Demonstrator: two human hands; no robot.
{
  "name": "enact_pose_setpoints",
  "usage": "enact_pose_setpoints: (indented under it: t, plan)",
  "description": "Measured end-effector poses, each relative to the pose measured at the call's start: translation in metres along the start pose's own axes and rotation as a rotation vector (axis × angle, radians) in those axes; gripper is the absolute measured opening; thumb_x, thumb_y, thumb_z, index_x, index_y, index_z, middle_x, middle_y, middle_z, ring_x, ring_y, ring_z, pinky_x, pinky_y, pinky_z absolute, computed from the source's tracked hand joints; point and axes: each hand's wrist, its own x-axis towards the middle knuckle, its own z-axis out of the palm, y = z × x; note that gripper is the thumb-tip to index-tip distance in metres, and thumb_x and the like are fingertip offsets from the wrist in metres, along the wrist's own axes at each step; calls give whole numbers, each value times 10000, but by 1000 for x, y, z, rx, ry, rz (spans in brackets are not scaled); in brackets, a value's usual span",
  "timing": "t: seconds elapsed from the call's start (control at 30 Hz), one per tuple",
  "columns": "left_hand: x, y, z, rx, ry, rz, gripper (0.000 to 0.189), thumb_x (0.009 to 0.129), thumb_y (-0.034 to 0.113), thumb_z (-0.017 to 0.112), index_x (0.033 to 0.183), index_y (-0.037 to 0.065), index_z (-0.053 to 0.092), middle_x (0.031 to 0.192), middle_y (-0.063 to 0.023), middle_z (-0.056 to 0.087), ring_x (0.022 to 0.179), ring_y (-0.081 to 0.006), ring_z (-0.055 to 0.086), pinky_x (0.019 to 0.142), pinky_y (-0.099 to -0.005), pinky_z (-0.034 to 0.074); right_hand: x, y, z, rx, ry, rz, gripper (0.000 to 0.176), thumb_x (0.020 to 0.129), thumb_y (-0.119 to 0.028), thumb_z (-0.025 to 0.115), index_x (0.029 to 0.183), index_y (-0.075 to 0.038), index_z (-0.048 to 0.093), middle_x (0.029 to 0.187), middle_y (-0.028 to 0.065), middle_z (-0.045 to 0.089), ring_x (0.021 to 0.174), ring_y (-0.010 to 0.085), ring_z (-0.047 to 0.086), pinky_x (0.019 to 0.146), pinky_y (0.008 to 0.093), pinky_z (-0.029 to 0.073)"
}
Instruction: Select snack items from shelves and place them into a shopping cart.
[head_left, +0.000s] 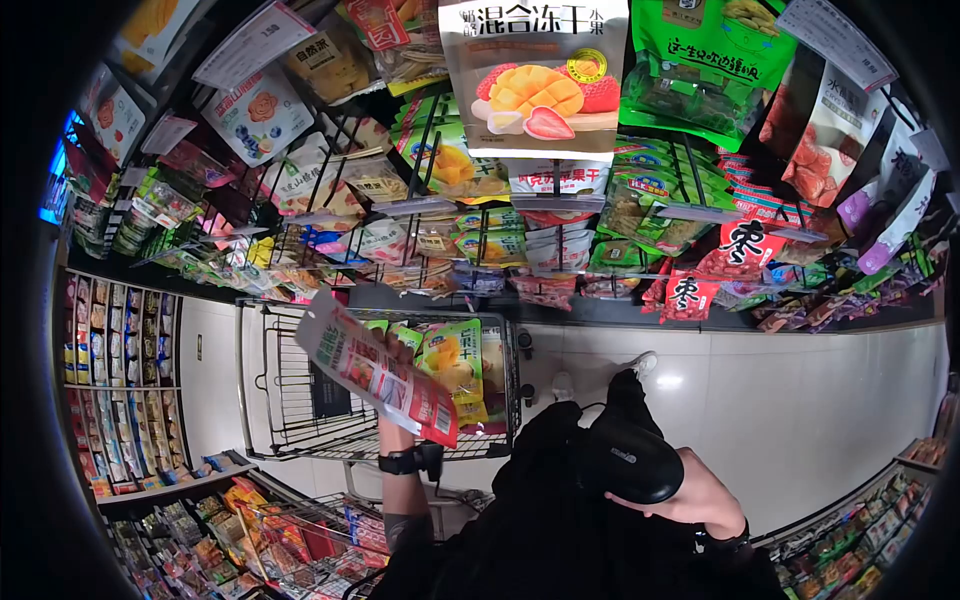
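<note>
My left hand grips a red and white snack bag, tilted over the shopping cart. The bag covers most of the hand; a black watch is on that wrist. Inside the cart, right beside the bag, are green and yellow dried mango bags. Close to my body, my right hand is bent in beside a smooth black oval object. That object hides most of its fingers, and I cannot tell whether the hand holds it.
Racks of hanging snack bags run along the front, with a large mixed freeze-dried fruit bag nearest. Packaged-goods shelves stand at left. A second wire cart is at lower left. Tiled floor extends right of the cart.
</note>
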Motion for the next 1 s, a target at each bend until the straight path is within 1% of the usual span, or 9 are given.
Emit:
enact_pose_setpoints:
  t: [0.03,0.1,0.23,0.3,0.4,0.43,0.57,0.8,1.0]
  plan:
    - [-1,9,-34,131,-61,17,278,974,294,485,1103,48,477,856,-30,495,680,-119,443,650,-257,405,1,-4,0,45,22,31,267,721,-121,774,911,-7,625,687,61,655,581,175,643,558,285,496]
    - [3,20,-44,604,581,68,260,977,264,502,1091,31,493,912,-35,531,716,-112,474,603,-254,415,3,-8,0,132,62,91,246,744,-125,772,909,-10,630,631,27,635,516,123,614,509,262,484]
    - [-21,30,-151,1562,398,-121,525,921,384,583,1258,2,455,1051,-135,605,861,-218,599,757,-357,484,10,-7,-1,122,65,83,221,773,-128,759,906,-7,630,625,15,629,500,100,601,479,244,472]
    - [-42,7,-183,2080,355,147,594,860,421,632,1273,28,463,1055,-217,611,905,-349,620,797,-443,484,13,-10,-2,95,75,91,226,773,-129,758,905,-2,626,626,21,629,501,106,600,483,249,473]
    - [-52,-22,-204,2131,161,-196,620,823,411,658,1292,57,459,1084,-252,605,984,-415,600,845,-481,476,14,-10,-3,105,108,137,237,778,-131,754,915,5,617,629,28,626,499,110,598,484,252,473]
    - [-43,-28,-163,2031,92,-524,584,839,376,642,1292,50,468,1120,-235,613,1038,-378,604,874,-446,483,15,-11,-4,105,119,123,241,781,-132,753,921,6,614,630,29,624,500,110,597,487,253,473]
    - [-14,-98,-90,1597,-156,-507,442,863,351,633,1157,24,586,1028,-171,674,951,-311,656,823,-377,515,12,3,-5,59,169,57,252,800,-138,744,953,0,599,631,22,611,507,103,590,501,253,474]
    - [65,-177,113,1023,-412,-185,497,860,198,670,1291,37,481,1144,-135,627,969,-252,649,821,-337,517,8,14,-4,99,265,108,238,815,-174,743,939,-25,605,673,3,603,522,85,568,516,250,467]
    - [129,-246,185,1124,-431,384,648,802,200,745,1324,25,404,1233,-151,522,1080,-244,567,903,-350,470,-11,25,-8,219,365,206,238,814,-218,749,907,-34,631,665,-8,598,525,80,559,514,238,460]
